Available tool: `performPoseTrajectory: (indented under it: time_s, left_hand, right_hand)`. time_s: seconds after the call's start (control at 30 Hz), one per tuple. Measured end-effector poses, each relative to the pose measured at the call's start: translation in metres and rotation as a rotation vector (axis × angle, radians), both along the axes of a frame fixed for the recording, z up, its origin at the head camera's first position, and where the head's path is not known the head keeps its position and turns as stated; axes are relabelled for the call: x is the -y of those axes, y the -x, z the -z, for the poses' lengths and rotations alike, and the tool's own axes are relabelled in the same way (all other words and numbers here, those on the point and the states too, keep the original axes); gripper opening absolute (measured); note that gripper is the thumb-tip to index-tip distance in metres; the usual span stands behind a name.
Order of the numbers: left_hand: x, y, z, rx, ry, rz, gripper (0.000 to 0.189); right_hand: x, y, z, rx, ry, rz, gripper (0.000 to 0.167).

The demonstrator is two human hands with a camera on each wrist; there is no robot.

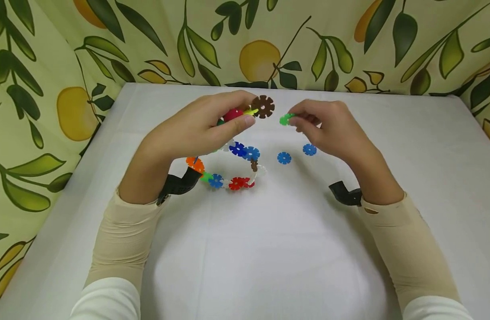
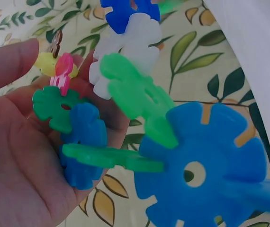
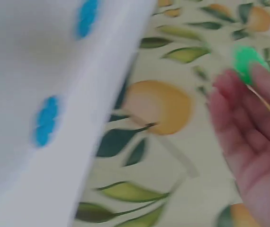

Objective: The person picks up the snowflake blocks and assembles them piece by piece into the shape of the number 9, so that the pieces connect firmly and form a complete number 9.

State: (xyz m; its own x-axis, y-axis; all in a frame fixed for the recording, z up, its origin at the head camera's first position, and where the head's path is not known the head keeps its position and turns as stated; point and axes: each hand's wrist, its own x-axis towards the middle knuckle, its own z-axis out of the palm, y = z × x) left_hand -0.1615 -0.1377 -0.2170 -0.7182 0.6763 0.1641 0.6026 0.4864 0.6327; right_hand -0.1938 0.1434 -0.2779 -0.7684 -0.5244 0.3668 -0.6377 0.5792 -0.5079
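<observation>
My left hand [image 1: 197,124] pinches a chain of slotted plastic discs between thumb and fingers, near its upper end. A brown disc [image 1: 270,107] tips that end, past a yellow disc [image 1: 251,112] and a pink disc [image 1: 232,114]. In the left wrist view, a dark green disc [image 2: 47,109] and a blue disc [image 2: 85,125] lie along the palm. The chain runs on through a white disc [image 2: 147,38] and others. Facing the brown disc across a gap, my right hand [image 1: 335,126] pinches a light green disc [image 1: 285,119] by thumb and fingertips.
The chain's lower part loops below my left hand, with an orange disc [image 1: 194,162] and a red disc [image 1: 234,182] in it. Two loose blue discs [image 1: 281,156] lie on the white-covered table [image 1: 269,258]. A leaf-and-fruit patterned curtain [image 1: 329,26] borders the back.
</observation>
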Motion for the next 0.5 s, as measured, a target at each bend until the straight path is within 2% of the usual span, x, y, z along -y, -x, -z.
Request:
performPoseTrajectory:
  time_s: [0.07, 0.17, 0.37, 0.5]
  left_hand:
    - [-0.001, 0.0, 0.001, -0.004, -0.01, -0.001, 0.038]
    - [-0.002, -0.001, 0.001, 0.002, -0.022, -0.003, 0.037]
    - [-0.006, -0.003, 0.002, -0.001, -0.042, 0.0, 0.036]
    - [-0.009, -0.003, 0.003, 0.01, -0.114, -0.065, 0.027]
  right_hand:
    - [0.005, -0.013, -0.012, -0.111, 0.072, 0.0, 0.01]
    - [0.012, -0.029, -0.024, -0.217, 0.124, -0.013, 0.012]
    - [0.018, -0.04, -0.029, -0.425, 0.066, -0.032, 0.009]
    - [0.021, -0.044, -0.03, -0.529, 0.038, -0.013, 0.007]
